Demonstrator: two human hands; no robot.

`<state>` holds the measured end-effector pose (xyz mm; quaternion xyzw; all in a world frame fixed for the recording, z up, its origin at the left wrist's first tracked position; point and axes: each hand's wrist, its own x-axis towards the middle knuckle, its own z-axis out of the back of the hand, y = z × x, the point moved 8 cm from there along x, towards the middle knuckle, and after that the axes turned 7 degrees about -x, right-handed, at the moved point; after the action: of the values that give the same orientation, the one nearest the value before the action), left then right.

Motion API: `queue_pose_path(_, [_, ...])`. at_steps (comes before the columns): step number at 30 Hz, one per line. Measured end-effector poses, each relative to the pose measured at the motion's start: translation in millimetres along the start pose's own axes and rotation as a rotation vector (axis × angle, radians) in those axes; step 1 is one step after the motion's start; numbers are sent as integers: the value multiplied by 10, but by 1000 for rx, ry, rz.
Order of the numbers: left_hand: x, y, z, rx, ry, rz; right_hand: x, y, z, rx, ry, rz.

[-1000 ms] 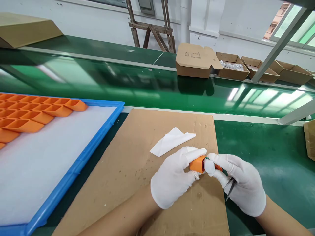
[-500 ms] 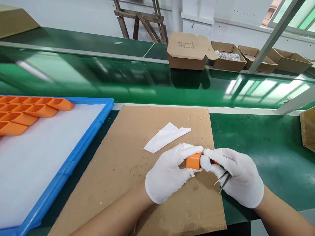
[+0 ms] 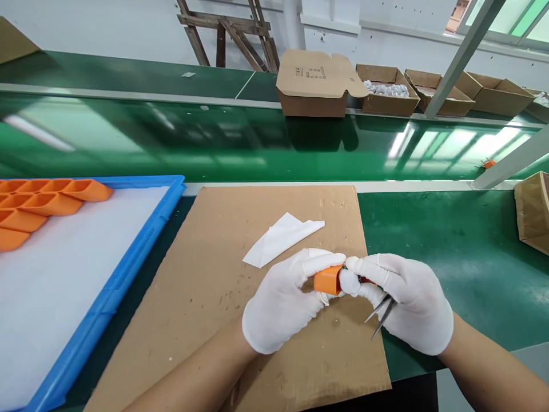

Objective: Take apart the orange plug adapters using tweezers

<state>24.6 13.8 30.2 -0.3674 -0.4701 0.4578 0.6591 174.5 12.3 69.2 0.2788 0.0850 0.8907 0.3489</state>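
Observation:
In the head view, my left hand (image 3: 287,303), in a white glove, grips a small orange plastic part (image 3: 328,280) between thumb and fingers. The part is a hollow shell shape above the cardboard sheet (image 3: 274,320). My right hand (image 3: 407,303), also gloved, has its thumb and fingertips pressed against the right end of that part. Tucked within the same hand is a pair of tweezers (image 3: 384,315), metal tips sticking out below the fingers toward the lower left. Something dark and red shows between the right fingers, too hidden to name. A folded white cloth or paper (image 3: 281,239) lies just beyond my hands.
At left, a blue-rimmed tray (image 3: 141,260) holds rows of orange shells (image 3: 51,203). Across the back runs a glossy green belt (image 3: 240,154), with a small orange piece (image 3: 489,163) on it. Cardboard boxes (image 3: 315,106) stand on the shelf behind. A brown carton (image 3: 532,212) sits at right.
The camera view has turned slightly right, so most things sit further left in the picture. Both hands keep nearly the same hold on the orange part and tweezers.

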Motion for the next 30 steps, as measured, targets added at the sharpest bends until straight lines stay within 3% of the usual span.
queue_pose_path(4, [0,8,-16,8,23,35,4,38,2,-11,-25,51])
queue_pose_path(12, [-21,38,-54,15,5,94,-17,12,-53,-86,40,-42])
queue_pose_path(18, [-39,121,-154,-56,-1,233,-71,112,-89,-369,74,-51])
queue_pose_path(23, [-51,177,-233,-111,-47,331,-141,94,-200,-581,136,-224])
queue_pose_path(27, [-55,278,-243,-128,-56,377,-117,35,-215,-307,122,-204])
queue_pose_path(30, [-34,316,-161,-179,-110,339,-51,-167,-42,48,-8,-288])
